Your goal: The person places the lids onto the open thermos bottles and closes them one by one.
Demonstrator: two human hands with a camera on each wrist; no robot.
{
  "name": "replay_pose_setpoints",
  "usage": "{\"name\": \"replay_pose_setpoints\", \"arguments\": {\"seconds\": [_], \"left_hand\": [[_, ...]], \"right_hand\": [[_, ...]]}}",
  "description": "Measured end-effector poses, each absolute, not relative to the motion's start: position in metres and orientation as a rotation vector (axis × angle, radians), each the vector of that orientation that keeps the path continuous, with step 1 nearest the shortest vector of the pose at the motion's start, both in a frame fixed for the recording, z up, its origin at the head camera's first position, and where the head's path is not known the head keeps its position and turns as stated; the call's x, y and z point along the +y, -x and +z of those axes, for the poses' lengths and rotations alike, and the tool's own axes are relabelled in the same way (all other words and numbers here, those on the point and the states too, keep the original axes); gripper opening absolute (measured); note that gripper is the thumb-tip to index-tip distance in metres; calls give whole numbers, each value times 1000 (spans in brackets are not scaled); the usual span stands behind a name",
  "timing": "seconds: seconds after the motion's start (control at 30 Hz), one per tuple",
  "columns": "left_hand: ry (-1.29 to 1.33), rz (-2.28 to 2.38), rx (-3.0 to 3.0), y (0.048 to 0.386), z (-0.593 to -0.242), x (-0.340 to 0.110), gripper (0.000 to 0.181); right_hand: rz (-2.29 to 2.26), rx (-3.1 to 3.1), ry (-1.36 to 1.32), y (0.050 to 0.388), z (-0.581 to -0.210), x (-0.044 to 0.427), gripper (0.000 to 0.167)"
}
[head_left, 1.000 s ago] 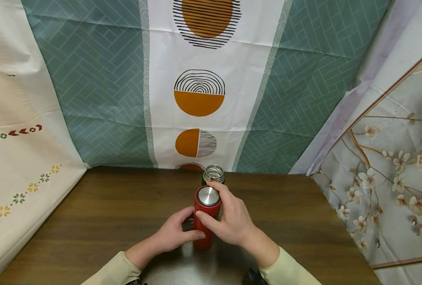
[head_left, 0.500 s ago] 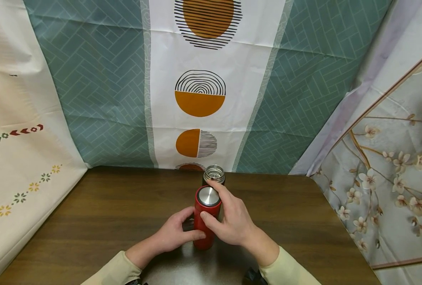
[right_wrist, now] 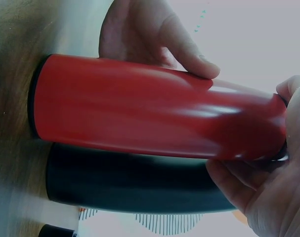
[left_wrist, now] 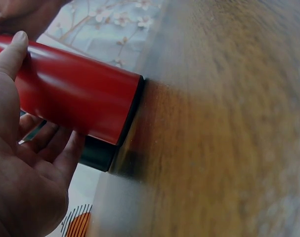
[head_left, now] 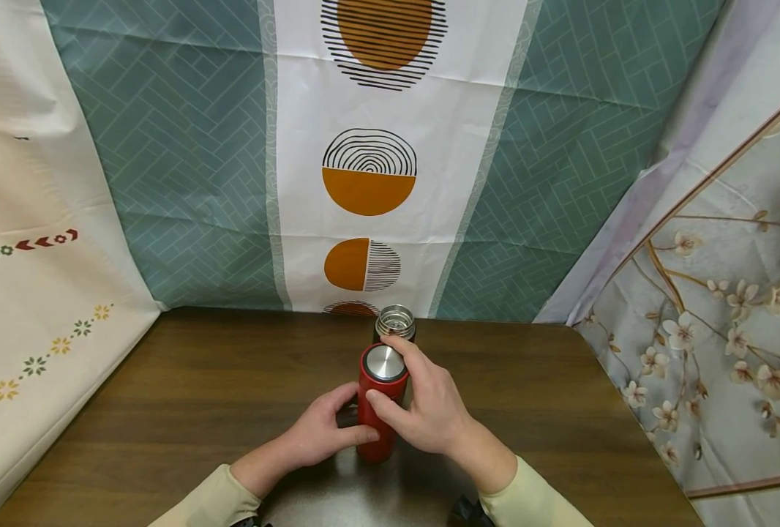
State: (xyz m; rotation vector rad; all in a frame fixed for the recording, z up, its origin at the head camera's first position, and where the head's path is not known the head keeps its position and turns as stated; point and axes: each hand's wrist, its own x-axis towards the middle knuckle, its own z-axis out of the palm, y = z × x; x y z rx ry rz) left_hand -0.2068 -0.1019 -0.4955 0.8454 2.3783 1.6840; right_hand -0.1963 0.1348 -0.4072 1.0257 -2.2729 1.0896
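Observation:
A red thermos flask (head_left: 375, 445) with a silver-topped lid (head_left: 385, 363) stands upright on the table. My left hand (head_left: 320, 432) holds its body from the left, thumb in front and fingers behind, as the left wrist view shows. Around its upper end my right hand (head_left: 432, 399) grips, thumb on the near side and fingers on the far right side. Close behind it stands a black thermos flask (right_wrist: 140, 180), its bare metal mouth (head_left: 395, 320) uncovered. The red flask hides most of the black one in the head view.
The brown wooden table (head_left: 245, 366) ends at a green and white patterned cloth (head_left: 192, 168). Other patterned cloths hang at left and right. A small black object (right_wrist: 57, 231), cut off by the frame, lies on the table beyond the black flask.
My right thumb has shifted slightly to the right across the red flask's upper part and then a little back left. My left hand and both flasks stay about where they were.

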Motion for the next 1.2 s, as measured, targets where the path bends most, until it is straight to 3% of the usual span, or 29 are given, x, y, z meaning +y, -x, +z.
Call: {"name": "replay_pose_setpoints", "arguments": {"seconds": [1.2], "left_hand": [[-832,1701,2361,208,-497,-101,55]], "right_hand": [[1107,-2245,-996,197,-415,133,73]]}}
